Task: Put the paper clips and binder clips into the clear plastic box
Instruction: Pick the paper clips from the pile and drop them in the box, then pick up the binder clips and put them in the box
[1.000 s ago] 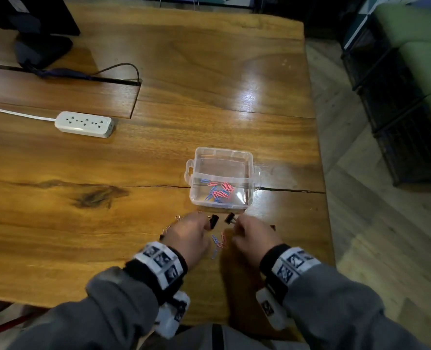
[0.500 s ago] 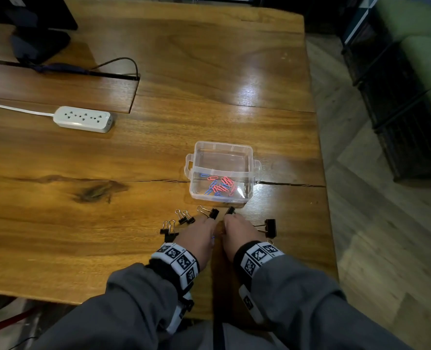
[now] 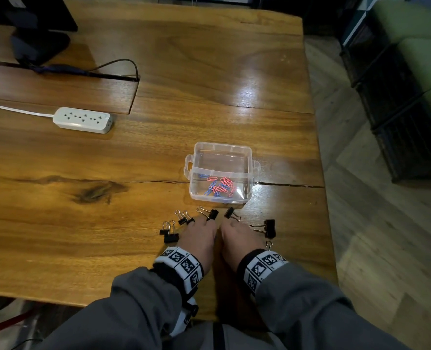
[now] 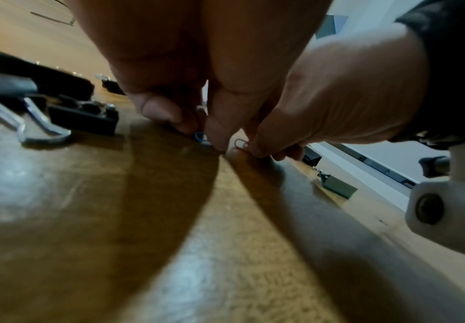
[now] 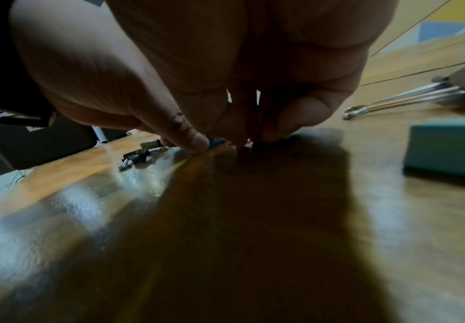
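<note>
The clear plastic box [image 3: 248, 162] stands open on the wooden table, with red and blue paper clips [image 3: 219, 186] in its near compartment. Several black binder clips lie in front of it, from one at the left [image 3: 170, 234] past one in the middle [image 3: 231, 213] to a larger one at the right [image 3: 268, 228]. Both hands are side by side, fingertips down on the table among them. My left hand [image 3: 207, 222] pinches a blue paper clip [image 4: 199, 136]. My right hand [image 3: 231, 224] pinches a red paper clip [image 4: 241, 144]. From the head view both clips are hidden under the hands.
A white power strip [image 3: 83, 120] lies at the left with its cord. A black monitor base [image 3: 39, 44] and cable sit at the far left. The table's right edge [image 3: 321, 198] is close to the box, with floor and dark crates [image 3: 398, 109] beyond.
The two hands have drawn together and back toward the table's near edge, covering the loose paper clips that lay between them. Binder clips to the left are now uncovered.
</note>
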Tool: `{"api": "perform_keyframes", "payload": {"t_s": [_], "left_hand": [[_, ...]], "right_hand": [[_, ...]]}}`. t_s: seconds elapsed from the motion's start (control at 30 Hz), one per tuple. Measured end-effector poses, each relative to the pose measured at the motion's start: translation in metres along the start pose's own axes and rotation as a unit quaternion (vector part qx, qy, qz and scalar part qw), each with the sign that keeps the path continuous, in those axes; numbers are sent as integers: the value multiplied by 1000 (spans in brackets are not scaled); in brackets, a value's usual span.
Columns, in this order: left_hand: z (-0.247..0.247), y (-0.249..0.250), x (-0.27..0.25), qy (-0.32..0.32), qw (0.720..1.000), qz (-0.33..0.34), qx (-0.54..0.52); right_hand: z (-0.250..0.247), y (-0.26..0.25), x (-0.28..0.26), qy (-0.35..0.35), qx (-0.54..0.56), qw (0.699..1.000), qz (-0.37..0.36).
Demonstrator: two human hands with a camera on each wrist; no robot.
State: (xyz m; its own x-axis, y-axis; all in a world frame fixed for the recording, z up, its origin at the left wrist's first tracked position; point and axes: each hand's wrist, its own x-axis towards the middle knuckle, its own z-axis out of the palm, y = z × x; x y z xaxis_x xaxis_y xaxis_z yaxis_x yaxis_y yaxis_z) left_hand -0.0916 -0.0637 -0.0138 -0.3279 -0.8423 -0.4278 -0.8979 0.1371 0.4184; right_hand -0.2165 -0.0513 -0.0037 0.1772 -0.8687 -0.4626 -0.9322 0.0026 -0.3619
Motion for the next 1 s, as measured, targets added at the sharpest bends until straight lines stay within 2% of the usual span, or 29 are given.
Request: {"api": "perform_keyframes", "payload": {"t_s": [0.1,0.17,0.27,0.4,0.53,0.67,1.0], "left_hand": [[-4,7,2,-17,1000,-18,3],[-8,13,4,-36,999,-29,24],[-8,15,8,-45,997,-50,26],[-5,16,11,-33,997,-65,23],[-3,18,11,-43,996,-57,50],[-1,13,6,-31,998,-36,44],[0,11,-8,-48,995,83,40]], "right_hand": [[-9,5,-4,7,28,999,30],[-19,10,-6,14,65,995,80],[-44,16,-3,56,150,978,133],[-77,16,19,143,221,957,125],[-93,9,32,155,266,947,95],[-82,23,18,176,208,958,87],[-33,72,-68,132,138,967,169]]}}
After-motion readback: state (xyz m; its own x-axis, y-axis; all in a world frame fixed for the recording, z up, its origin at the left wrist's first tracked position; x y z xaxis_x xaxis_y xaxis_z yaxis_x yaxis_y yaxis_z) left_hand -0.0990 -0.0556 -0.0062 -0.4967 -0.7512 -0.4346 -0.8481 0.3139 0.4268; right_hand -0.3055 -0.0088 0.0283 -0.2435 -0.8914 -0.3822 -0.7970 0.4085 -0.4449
